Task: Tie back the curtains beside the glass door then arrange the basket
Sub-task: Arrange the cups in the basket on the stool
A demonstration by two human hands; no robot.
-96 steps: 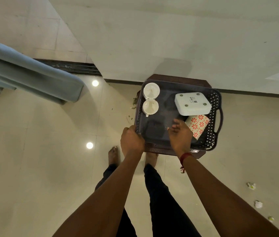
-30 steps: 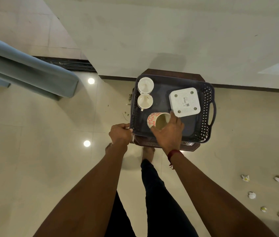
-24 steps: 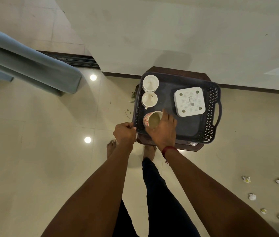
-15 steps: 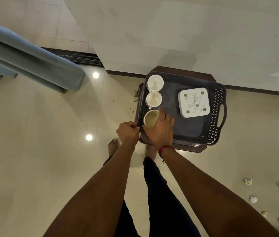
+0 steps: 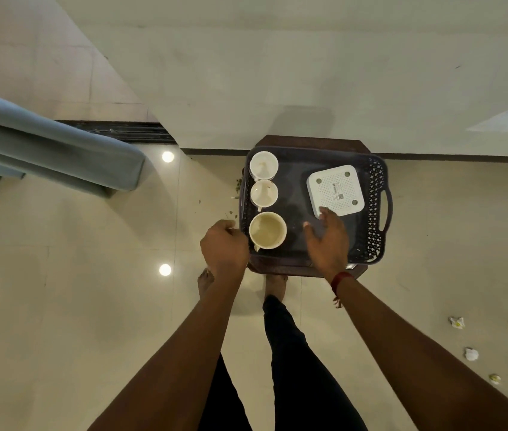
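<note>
A dark plastic basket with handles sits on a brown stool against the wall. Three cups stand upright in a row along its left side: two white cups and a larger cup nearest me. A white square device lies at the right. My left hand grips the basket's left rim with curled fingers. My right hand hovers over the basket floor with fingers spread, holding nothing, its fingertips at the device's near corner. A blue-grey curtain hangs at the left.
The door track runs along the floor behind the curtain. Several crumpled paper scraps lie on the tiled floor at the lower right. My bare feet stand just in front of the stool.
My right hand set the larger cup upright in the left row, let it go and moved right toward the white device. My left hand stayed on the rim.
</note>
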